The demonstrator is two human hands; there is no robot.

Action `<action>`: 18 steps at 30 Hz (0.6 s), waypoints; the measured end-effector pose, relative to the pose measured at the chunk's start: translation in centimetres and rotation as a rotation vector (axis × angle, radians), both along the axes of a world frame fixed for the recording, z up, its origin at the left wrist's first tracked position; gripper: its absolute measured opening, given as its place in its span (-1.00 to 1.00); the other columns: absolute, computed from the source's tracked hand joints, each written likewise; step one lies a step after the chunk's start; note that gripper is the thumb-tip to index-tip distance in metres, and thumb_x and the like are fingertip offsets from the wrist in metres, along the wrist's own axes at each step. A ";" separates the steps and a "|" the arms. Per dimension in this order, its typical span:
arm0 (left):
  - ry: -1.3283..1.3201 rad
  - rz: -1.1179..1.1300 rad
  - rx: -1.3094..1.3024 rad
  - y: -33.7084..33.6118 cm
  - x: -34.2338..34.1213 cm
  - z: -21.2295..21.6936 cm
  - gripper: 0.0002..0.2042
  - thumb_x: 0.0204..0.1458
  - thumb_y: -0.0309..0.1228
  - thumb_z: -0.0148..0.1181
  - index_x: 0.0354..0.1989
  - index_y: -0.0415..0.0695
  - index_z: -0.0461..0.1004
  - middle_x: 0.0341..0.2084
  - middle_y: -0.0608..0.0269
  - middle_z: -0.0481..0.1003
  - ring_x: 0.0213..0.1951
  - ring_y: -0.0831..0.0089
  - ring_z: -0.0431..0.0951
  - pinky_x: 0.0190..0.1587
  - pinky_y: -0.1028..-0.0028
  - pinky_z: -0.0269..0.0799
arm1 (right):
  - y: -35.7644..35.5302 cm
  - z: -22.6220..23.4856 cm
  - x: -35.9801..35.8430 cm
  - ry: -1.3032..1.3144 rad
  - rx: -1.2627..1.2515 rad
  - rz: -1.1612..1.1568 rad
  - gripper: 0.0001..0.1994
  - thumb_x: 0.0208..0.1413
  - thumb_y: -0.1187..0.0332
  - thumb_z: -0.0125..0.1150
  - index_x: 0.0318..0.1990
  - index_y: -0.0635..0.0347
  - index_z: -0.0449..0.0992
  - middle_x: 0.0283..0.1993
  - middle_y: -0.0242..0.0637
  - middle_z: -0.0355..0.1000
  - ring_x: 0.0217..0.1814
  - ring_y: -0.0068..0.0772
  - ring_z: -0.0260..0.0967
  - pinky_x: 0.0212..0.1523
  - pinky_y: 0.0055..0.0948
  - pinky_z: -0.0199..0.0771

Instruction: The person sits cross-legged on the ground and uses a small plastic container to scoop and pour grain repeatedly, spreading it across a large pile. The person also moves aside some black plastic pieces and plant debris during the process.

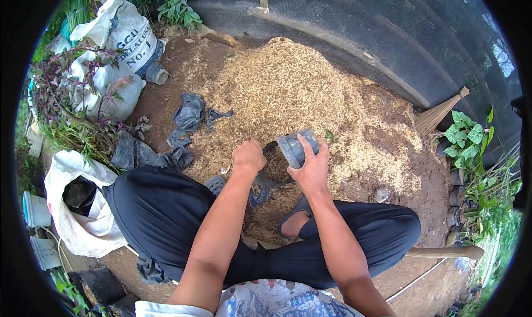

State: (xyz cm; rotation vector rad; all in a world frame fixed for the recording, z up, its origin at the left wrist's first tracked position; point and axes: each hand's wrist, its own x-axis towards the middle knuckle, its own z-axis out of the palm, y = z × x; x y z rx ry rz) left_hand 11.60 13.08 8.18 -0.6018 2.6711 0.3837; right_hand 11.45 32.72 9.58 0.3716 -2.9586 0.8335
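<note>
In front of my bent knees, my right hand (312,164) is wrapped around a dusty grey plastic cup (290,151), which is tipped toward the left. My left hand (249,155) is closed in a fist just left of the cup. It grips the edge of a black plastic bag (270,147), whose dark rim shows between the hand and the cup. The bag's inside is hidden from me. Beneath both hands spreads a large heap of light brown husks (288,84) on bare soil.
Crumpled black plastic bags (189,112) lie left of the heap. Farther left are white sacks (130,40), plants and an open white sack (83,228). A stick broom (440,114) leans against the dark mesh wall (360,23). Leafy plants (464,137) grow at the right.
</note>
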 end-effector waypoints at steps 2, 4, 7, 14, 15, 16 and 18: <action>0.001 -0.011 0.009 -0.2 0.0 -0.7 -0.59 0.16 -0.30 0.35 0.15 -0.19 0.63 0.10 -0.07 0.67 0.11 0.00 0.72 0.14 0.10 0.67 | -0.2 -0.1 0.3 0.020 -0.008 0.018 0.01 -0.28 0.43 0.75 0.46 -0.33 0.43 0.53 0.09 0.07 0.56 0.31 0.14 0.52 0.06 0.39; -0.031 -0.022 0.034 -0.7 -0.1 -1.1 -0.60 0.15 -0.34 0.33 0.15 -0.19 0.63 0.11 -0.07 0.66 0.13 0.01 0.72 0.16 0.09 0.66 | -0.3 -0.1 0.4 0.041 -0.024 0.044 0.01 -0.29 0.43 0.76 0.45 -0.34 0.44 0.53 0.08 0.07 0.56 0.31 0.14 0.52 0.07 0.39; -0.095 -0.013 0.064 -1.5 -0.2 -1.2 -0.60 0.13 -0.36 0.32 0.15 -0.18 0.65 0.13 -0.08 0.65 0.15 -0.01 0.70 0.20 0.11 0.64 | -0.2 0.0 0.4 0.073 -0.043 0.091 0.02 -0.31 0.43 0.77 0.45 -0.36 0.44 0.53 0.07 0.08 0.56 0.30 0.14 0.51 0.08 0.40; 0.027 0.052 0.211 -2.3 -0.2 -0.8 -0.63 0.10 -0.29 0.38 0.09 -0.08 0.71 0.08 -0.11 0.68 0.17 -0.01 0.68 0.24 0.12 0.60 | -0.3 1.5 0.4 0.162 -0.007 0.157 0.04 -0.37 0.44 0.78 0.43 -0.40 0.47 0.52 0.02 0.12 0.56 0.26 0.15 0.47 0.09 0.43; 0.059 0.055 0.232 -2.4 -0.2 -0.9 -0.62 0.10 -0.27 0.40 0.09 -0.08 0.71 0.06 -0.12 0.68 0.16 -0.02 0.68 0.24 0.11 0.61 | -0.3 1.9 0.4 0.132 -0.003 0.152 0.04 -0.37 0.44 0.78 0.43 -0.40 0.47 0.51 0.01 0.13 0.56 0.26 0.15 0.47 0.09 0.43; 0.089 0.059 0.247 -2.4 -0.3 -1.0 -0.61 0.10 -0.25 0.43 0.09 -0.09 0.71 0.04 -0.12 0.69 0.16 -0.03 0.68 0.23 0.11 0.61 | -0.2 2.3 0.4 0.180 -0.009 0.177 0.04 -0.38 0.44 0.79 0.42 -0.40 0.47 0.51 0.00 0.13 0.56 0.25 0.16 0.47 0.08 0.43; 0.138 0.031 0.299 -2.6 -0.5 -1.3 -0.64 0.12 -0.24 0.43 0.08 -0.06 0.72 0.04 -0.09 0.70 0.13 -0.04 0.69 0.23 0.09 0.61 | 0.0 2.8 0.2 0.231 -0.027 0.219 0.05 -0.39 0.44 0.79 0.42 -0.41 0.47 0.51 -0.02 0.13 0.55 0.23 0.17 0.48 0.06 0.44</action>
